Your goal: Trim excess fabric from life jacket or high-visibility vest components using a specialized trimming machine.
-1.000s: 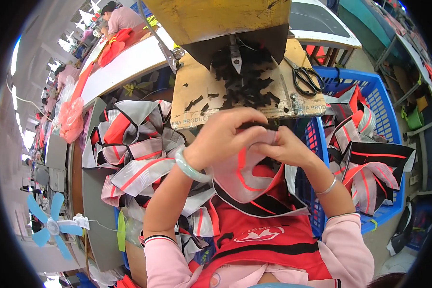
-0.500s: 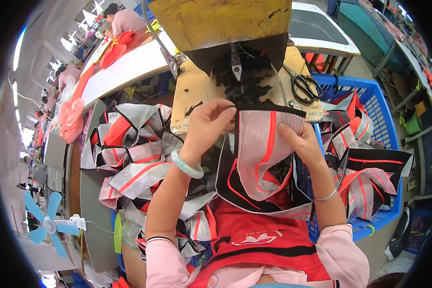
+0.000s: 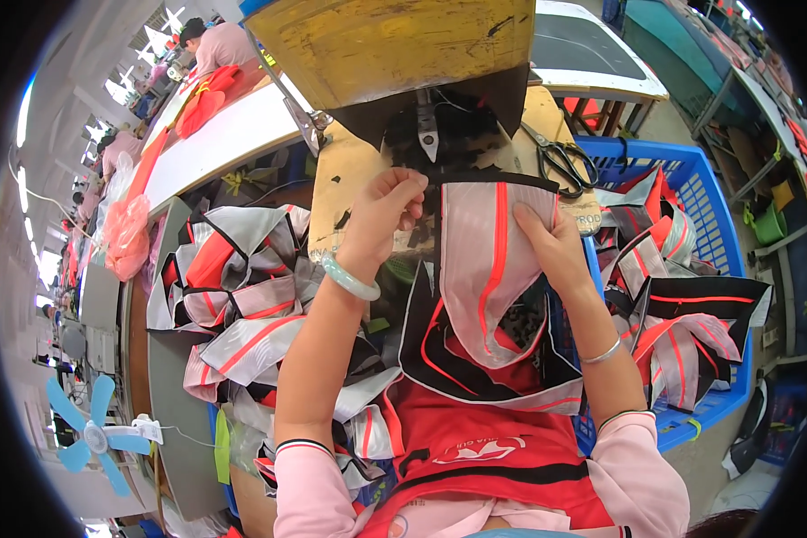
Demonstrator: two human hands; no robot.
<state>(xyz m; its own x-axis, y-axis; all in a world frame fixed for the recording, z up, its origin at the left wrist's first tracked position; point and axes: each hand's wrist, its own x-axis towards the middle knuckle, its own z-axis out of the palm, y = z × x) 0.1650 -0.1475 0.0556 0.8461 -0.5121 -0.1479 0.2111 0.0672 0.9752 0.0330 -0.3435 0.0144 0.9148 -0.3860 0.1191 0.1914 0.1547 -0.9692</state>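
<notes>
My right hand (image 3: 551, 238) grips a grey fabric strip (image 3: 472, 242) by its right side, thumb on top. The strip has an orange-red stripe and a black-bound top edge, and its lower part loops over my lap. My left hand (image 3: 387, 211) is closed in a pinch beside the strip's top left corner; what lies between the fingertips, if anything, is too small to make out. Just beyond stands a machine with a scratched yellow housing (image 3: 403, 54) and a pointed metal part (image 3: 429, 134). Black scraps lie beneath that part.
Black-handled scissors (image 3: 565, 161) lie on the worn wooden board (image 3: 350, 161). Similar strips (image 3: 242, 269) are heaped at left; more fill a blue basket (image 3: 704, 197) at right. A blue fan (image 3: 94, 435) stands lower left. Another person (image 3: 220, 47) sits at the far left.
My left hand has moved slightly up and left from the strip's corner, its fingers more curled. My right hand has shifted a little up and left with the strip.
</notes>
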